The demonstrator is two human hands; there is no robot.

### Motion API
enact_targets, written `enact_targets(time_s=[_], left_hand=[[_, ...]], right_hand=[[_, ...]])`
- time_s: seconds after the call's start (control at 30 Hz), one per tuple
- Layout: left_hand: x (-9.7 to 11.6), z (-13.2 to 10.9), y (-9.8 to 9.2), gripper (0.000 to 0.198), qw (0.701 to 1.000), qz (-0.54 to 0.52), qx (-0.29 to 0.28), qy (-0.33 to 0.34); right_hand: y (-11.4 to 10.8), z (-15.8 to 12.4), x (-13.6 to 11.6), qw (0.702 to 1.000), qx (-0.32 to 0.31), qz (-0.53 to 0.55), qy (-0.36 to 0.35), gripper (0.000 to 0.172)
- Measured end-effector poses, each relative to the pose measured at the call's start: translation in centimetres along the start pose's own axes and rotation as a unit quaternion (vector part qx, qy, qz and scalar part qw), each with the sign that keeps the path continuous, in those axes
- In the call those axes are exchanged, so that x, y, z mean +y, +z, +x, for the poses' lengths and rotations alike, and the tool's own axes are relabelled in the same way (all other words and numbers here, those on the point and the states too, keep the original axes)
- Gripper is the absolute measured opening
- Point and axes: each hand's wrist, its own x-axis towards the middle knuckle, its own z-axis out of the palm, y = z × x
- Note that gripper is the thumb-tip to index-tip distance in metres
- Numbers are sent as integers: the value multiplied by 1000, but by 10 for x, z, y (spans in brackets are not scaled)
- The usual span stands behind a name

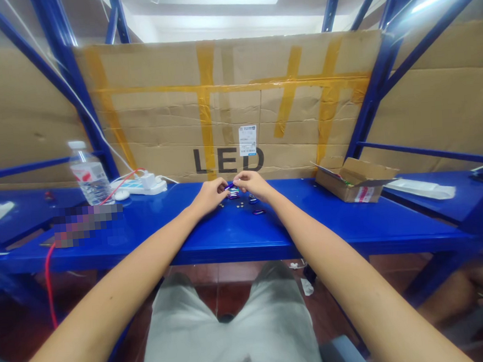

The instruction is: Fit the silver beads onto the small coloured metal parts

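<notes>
Currently, the left hand (211, 196) and right hand (255, 183) each have their grip pinched on a small, slim, dark-purple piece (230, 186), well left of the open brown cardboard box (351, 181) on the blue metal desk (331, 221). Also left of that box lie tiny pale metallic bits (240, 206) and, farther left, a clear plastic bottle (94, 181).

Purple piece (229, 186), blue table (212, 235), brown cardboard (158, 123)
</notes>
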Motion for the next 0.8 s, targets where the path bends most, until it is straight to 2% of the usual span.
enact_targets(time_s=[0.17,0.3,0.5,0.63,0.8], left_hand=[[4,1,-1,12,1000,-25,-4,-15],[7,0,-3,11,999,-30,2,-15],[8,0,-3,10,1000,-22,3,-6],[7,-1,-3,11,1000,-17,-1,24],[9,-4,1,13,994,12,-17,103]], right_hand=[[-1,1,-1,999,42,-30,12,10],[-1,0,-4,998,48,-36,2,13],[0,-2,-7,998,42,-15,-43,32],[4,-1,-7,998,39,30,-43,46],[7,-1,-4,999,30,45,-6,56]])
